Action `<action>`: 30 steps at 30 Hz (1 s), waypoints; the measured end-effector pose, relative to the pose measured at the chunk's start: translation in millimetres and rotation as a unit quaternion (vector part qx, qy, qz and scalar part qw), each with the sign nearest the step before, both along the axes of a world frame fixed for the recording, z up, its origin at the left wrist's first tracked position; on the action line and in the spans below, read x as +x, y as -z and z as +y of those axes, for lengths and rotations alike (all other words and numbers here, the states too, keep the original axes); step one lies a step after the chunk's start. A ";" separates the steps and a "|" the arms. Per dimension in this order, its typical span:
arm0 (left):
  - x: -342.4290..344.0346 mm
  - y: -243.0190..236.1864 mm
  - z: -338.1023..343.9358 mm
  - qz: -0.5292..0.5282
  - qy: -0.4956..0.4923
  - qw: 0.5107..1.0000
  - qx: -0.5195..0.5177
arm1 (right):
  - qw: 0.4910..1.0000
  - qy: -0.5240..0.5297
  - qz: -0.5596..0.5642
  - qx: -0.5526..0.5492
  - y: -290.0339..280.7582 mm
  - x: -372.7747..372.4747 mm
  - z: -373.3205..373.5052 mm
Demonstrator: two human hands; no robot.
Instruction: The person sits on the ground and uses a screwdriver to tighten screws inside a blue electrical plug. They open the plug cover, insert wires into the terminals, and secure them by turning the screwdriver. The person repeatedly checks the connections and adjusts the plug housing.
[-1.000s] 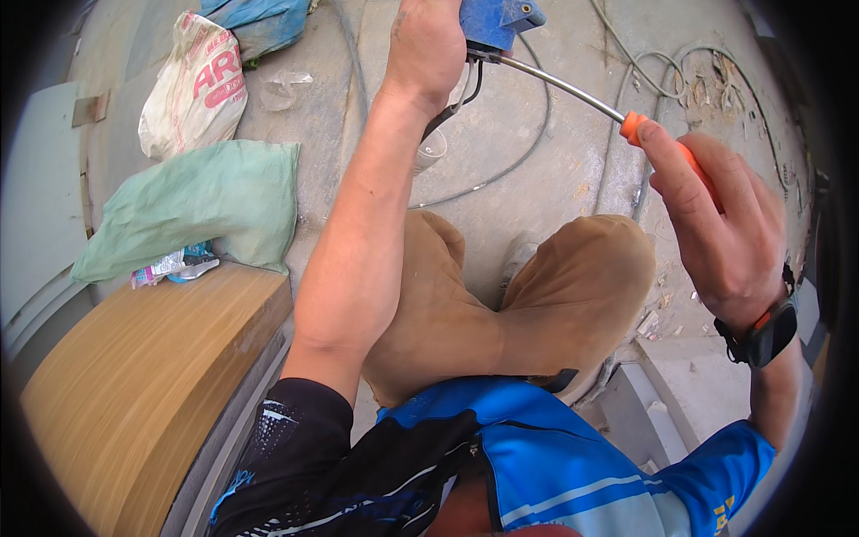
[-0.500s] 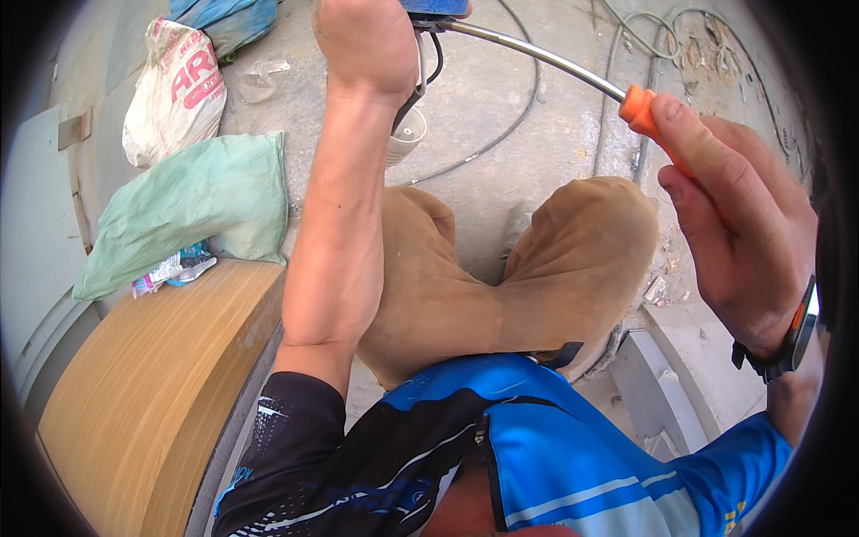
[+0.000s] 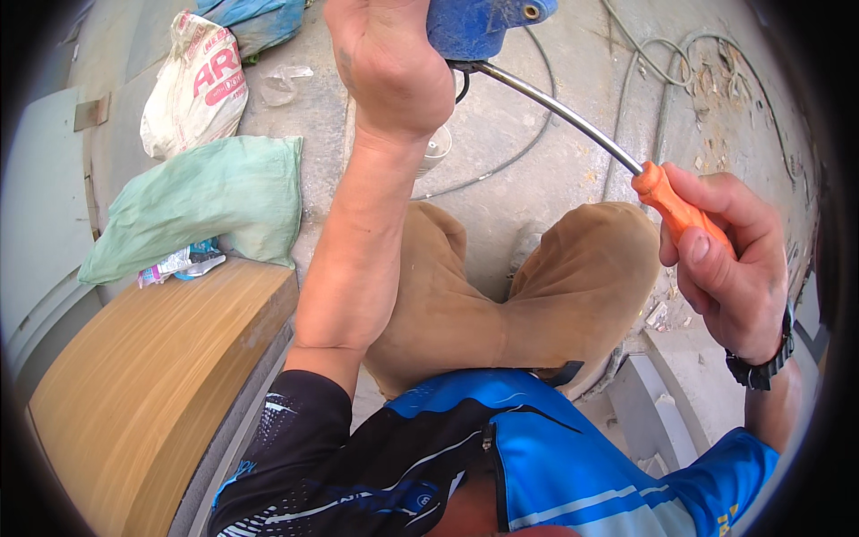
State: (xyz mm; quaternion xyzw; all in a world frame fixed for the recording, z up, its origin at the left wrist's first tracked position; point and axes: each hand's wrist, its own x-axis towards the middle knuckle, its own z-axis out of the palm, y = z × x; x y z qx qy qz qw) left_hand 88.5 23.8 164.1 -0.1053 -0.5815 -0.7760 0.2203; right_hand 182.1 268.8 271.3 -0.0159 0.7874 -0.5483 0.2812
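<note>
My left hand [image 3: 394,72] is raised at the top centre, closed on a worn blue housing [image 3: 467,25] with a brass-ringed hole; its fingers are mostly hidden. From the housing's underside a long shiny metal shaft [image 3: 564,112] runs down to the right, ending in an orange screwdriver handle [image 3: 664,195]. My right hand [image 3: 727,251] grips that handle, thumb lying across it. A short black cable [image 3: 463,88] hangs beside my left wrist. A white container [image 3: 437,143] on the floor is partly hidden behind my left forearm.
Cables [image 3: 537,134] snake over the dusty concrete floor [image 3: 501,170], with scattered debris at right. On the left are a white sack [image 3: 183,107], blue sheeting [image 3: 259,22], a green sack [image 3: 192,197] and a wood-grain panel [image 3: 143,367]. My bent knees are below the work.
My right hand has changed its hold on the orange handle, turning so the thumb lies lower across it. The blue housing and my left hand have shifted slightly, the shaft with them.
</note>
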 end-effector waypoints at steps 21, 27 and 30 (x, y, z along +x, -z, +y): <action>-22.1 12.2 -16.9 -0.076 -0.006 0.978 0.195 | 0.976 0.079 -0.064 -0.192 31.2 -11.2 21.7; -17.3 21.4 -26.9 -0.090 0.084 0.963 0.241 | 0.863 0.287 -0.048 -0.414 154.1 0.9 -103.0; -15.2 20.7 -25.6 -0.137 0.082 0.955 0.250 | 0.873 0.230 -0.072 -0.425 206.7 2.3 -148.6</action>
